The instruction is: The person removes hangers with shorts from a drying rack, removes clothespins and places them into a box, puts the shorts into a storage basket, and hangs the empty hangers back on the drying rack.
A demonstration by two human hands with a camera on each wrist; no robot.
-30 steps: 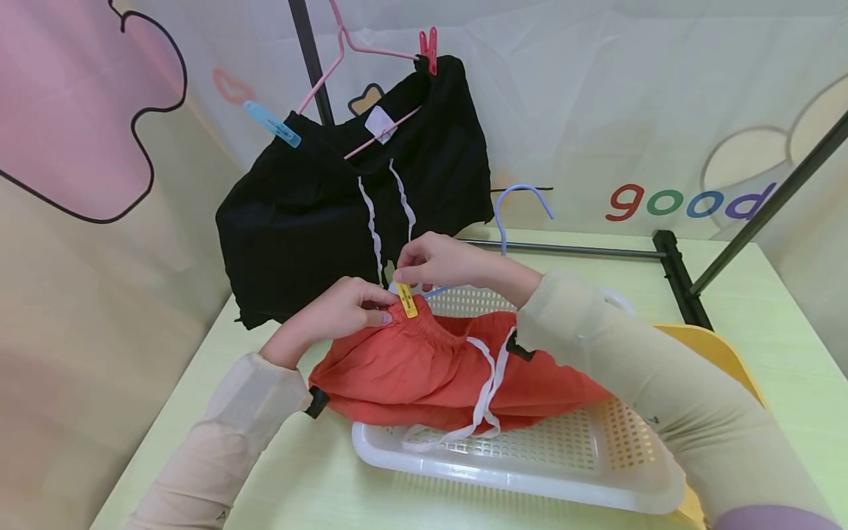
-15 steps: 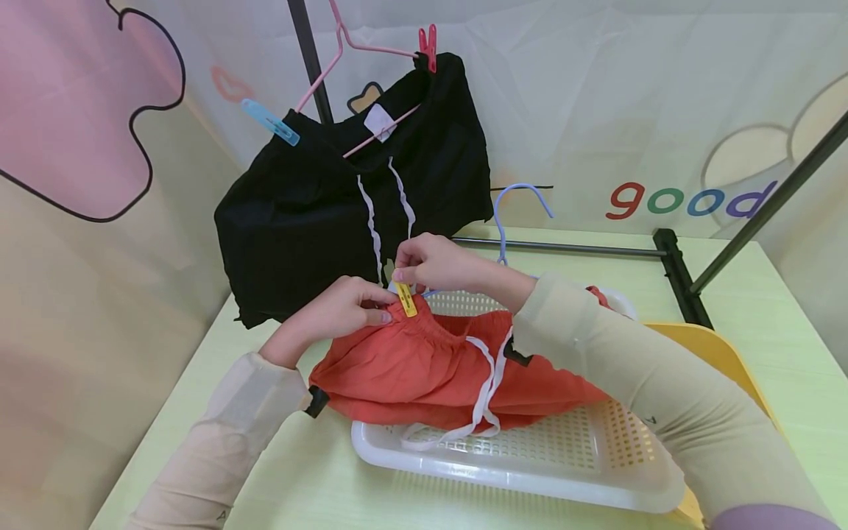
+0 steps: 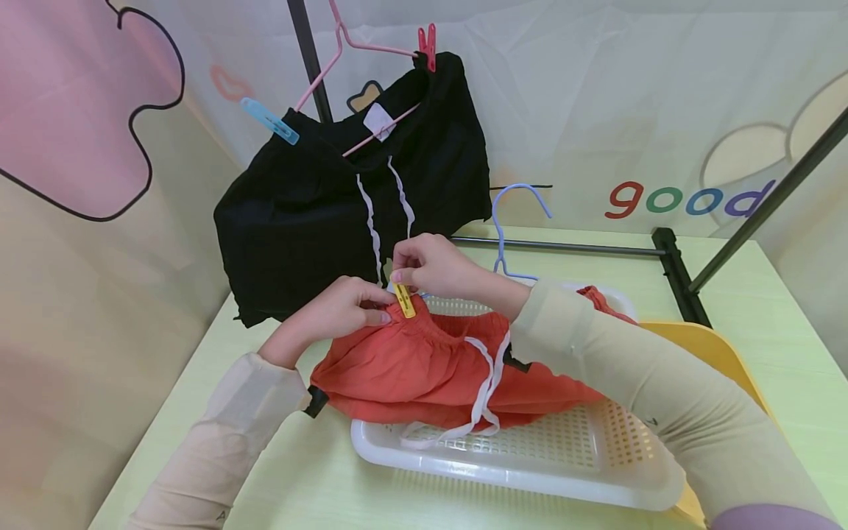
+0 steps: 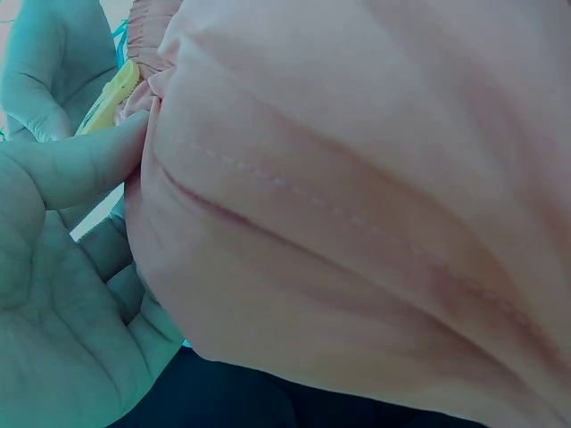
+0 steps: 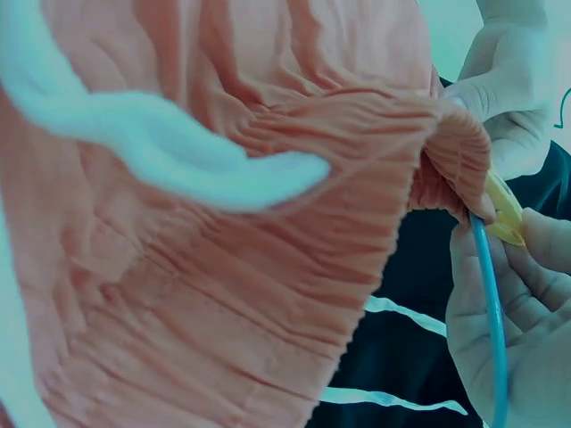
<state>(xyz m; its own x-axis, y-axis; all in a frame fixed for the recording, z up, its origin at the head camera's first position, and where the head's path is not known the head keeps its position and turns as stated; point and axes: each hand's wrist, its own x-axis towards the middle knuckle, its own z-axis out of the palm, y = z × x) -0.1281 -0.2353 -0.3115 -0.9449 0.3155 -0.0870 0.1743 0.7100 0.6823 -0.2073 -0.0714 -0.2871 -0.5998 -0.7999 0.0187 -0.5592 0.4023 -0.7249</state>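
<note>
Red-orange drawstring shorts (image 3: 411, 368) lie over a white basket (image 3: 503, 471), their white cord (image 3: 486, 390) hanging down the front. At the left end of the gathered waistband, my left hand (image 3: 338, 313) pinches the cloth between thumb and fingers. Beside it my right hand (image 3: 437, 265) pinches the upper end of a yellow clothespin (image 3: 405, 301), whose other end sits over the waistband. A blue hanger (image 3: 501, 246) shows its hook behind my right wrist; in the right wrist view the blue hanger bar (image 5: 492, 321) meets the waistband right by the clothespin (image 5: 505, 209).
Black shorts (image 3: 344, 213) hang behind from a pink hanger (image 3: 340, 44), held by a blue clothespin (image 3: 270, 121) and a red clothespin (image 3: 428, 48). A dark rack frame (image 3: 682, 276) stands on the table at the back. Yellow basket (image 3: 722, 361) at right, partly under my sleeve.
The blue hanger's hook has shifted slightly left, and more of its shoulder shows. My right arm has drawn slightly left, uncovering red cloth behind the forearm. Both hands keep their grips at the waistband.
</note>
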